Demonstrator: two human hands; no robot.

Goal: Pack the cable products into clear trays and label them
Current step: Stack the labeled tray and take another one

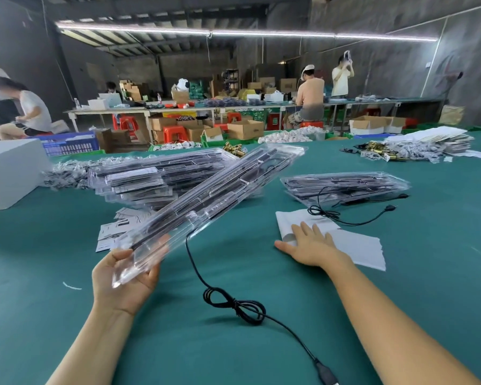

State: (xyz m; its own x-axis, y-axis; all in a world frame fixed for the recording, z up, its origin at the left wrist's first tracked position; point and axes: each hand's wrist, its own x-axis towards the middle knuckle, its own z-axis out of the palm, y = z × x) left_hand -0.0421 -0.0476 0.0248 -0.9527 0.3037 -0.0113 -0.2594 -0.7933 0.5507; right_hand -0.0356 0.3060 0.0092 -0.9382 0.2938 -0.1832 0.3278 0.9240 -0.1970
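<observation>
**Clear tray aloft, label sheet under the other palm**

Clear, long, thin-walled plastic tray (203, 202) with a dark cable product inside, held off the green cloth table (67, 273) and slanting from 7 o'clock up toward 1 o'clock. Near end gripped by the left hand (124, 282), thumb over the top edge, fingers curled beneath. Thin black cord (228, 300) trailing out of the tray, knotted in a loose coil at 6 o'clock, plug end near the bottom edge. Right hand (307, 243) flat, fingers straight, pressing on a white paper sheet (353, 245) at 3 o'clock, possibly label backing; print too faint to tell. Stacks of filled clear trays (150, 176) at 11 o'clock and 2 o'clock.

Likely light but floppy and slick: prone to sag and twist when held by one end. Better taken mid-length along both long rims, cord gathered first to avoid snagging.
</observation>
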